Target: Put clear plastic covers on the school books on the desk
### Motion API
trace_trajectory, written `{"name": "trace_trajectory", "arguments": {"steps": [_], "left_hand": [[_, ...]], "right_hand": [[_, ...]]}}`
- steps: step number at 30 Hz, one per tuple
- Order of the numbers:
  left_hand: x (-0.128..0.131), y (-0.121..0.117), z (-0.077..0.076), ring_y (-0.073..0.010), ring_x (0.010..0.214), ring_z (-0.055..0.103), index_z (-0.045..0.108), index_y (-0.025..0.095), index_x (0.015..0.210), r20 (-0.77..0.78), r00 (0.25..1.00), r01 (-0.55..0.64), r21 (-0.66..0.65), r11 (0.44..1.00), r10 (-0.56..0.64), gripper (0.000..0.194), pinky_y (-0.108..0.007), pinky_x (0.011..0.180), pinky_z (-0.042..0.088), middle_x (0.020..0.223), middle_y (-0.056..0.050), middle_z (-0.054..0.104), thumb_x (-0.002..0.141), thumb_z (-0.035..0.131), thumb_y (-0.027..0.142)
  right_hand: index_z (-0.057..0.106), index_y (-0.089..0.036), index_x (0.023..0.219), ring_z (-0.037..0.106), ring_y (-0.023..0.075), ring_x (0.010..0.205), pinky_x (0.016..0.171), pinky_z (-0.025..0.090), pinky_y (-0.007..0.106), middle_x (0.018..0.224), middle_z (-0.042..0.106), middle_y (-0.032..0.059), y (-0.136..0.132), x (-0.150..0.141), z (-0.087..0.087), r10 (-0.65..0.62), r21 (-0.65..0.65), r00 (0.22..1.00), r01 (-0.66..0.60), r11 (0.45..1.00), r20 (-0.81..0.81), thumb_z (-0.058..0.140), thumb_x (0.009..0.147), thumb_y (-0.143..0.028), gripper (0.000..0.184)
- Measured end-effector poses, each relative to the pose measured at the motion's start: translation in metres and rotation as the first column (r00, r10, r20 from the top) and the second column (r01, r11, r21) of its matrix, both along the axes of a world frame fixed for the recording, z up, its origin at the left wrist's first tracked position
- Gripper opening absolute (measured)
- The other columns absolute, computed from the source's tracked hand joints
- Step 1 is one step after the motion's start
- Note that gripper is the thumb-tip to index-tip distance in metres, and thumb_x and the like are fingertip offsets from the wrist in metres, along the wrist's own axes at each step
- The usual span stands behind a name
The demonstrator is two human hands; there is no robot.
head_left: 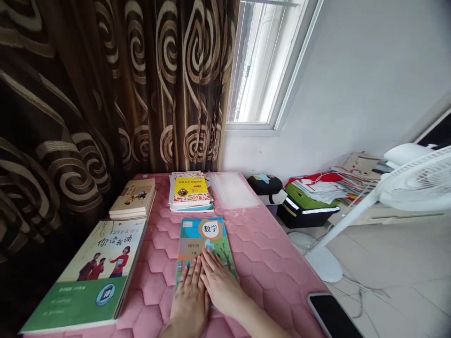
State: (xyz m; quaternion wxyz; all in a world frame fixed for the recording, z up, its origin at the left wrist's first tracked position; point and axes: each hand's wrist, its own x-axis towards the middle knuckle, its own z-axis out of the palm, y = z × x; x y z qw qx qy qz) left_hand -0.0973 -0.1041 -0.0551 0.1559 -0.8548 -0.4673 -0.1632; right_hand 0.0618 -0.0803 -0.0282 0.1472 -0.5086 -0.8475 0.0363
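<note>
A mathematics textbook (202, 239) with a blue and green cover lies face up in the middle of the pink quilted table (253, 253). My left hand (191, 293) rests flat on its lower left part, fingers stretched forward. Beside it, my right hand (221, 284) lies flat on the lower right part, and the two hands touch along their inner edges. Both hands hide the lower cover. Beyond the textbook stands a small stack topped by a yellow and white book (192, 188). To the right of that stack lie clear plastic sheets (234, 190).
At left are a pile with a green and white book (88, 272) and a stack of tan books (134, 197). A phone (333, 314) lies near the right edge. Past that edge stand a white fan (352, 216) and a black and green box (305, 209). A patterned curtain (169, 84) hangs behind.
</note>
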Motion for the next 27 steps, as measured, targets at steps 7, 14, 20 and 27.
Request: {"name": "trace_trajectory", "arguments": {"steps": [7,14,20,27], "left_hand": [[0.002,-0.001,0.006,-0.0215,0.139,0.038,0.008,0.016,0.154,0.025,0.999,-0.026,0.029,0.999,0.025,0.073,-0.043,0.11,0.034,0.154,-0.006,0.037,0.087,0.037,0.015],[0.001,0.0,0.001,-0.0226,0.139,0.037,0.024,0.018,0.152,0.037,0.999,-0.024,-0.083,0.996,0.027,0.065,-0.042,0.113,0.033,0.154,-0.005,0.037,0.089,0.039,0.021],[0.003,0.0,0.003,-0.0256,0.136,0.043,0.041,0.018,0.145,0.02,0.998,-0.054,-0.227,0.972,0.06,0.055,-0.045,0.11,0.037,0.148,-0.006,0.045,0.091,0.037,0.026],[0.0,-0.001,0.004,-0.0225,0.142,0.034,0.006,0.019,0.153,0.055,0.998,-0.014,-0.131,0.991,0.021,0.071,-0.042,0.113,0.033,0.157,-0.004,0.027,0.09,0.038,0.023]], "right_hand": [[0.031,-0.01,0.15,0.019,0.0241,0.146,0.119,0.019,0.046,0.157,0.023,0.014,0.107,0.019,0.021,-0.1,-0.108,0.991,0.109,0.988,0.087,0.024,0.102,-0.036,0.055],[0.032,-0.011,0.15,0.018,0.024,0.147,0.119,0.018,0.045,0.157,0.023,0.0135,0.098,0.002,0.024,0.041,-0.155,0.998,-0.033,0.987,0.05,0.028,0.101,-0.038,0.056],[0.036,-0.022,0.148,0.022,0.0134,0.145,0.12,0.016,0.036,0.156,0.03,0.0013,0.1,-0.038,0.025,0.384,-0.142,0.921,-0.389,0.91,-0.059,0.024,0.103,-0.039,0.049],[0.031,-0.005,0.149,0.017,0.0242,0.147,0.12,0.015,0.044,0.157,0.023,0.0145,0.132,-0.059,0.026,0.11,-0.112,0.994,-0.108,0.988,0.012,0.027,0.102,-0.036,0.057]]}}
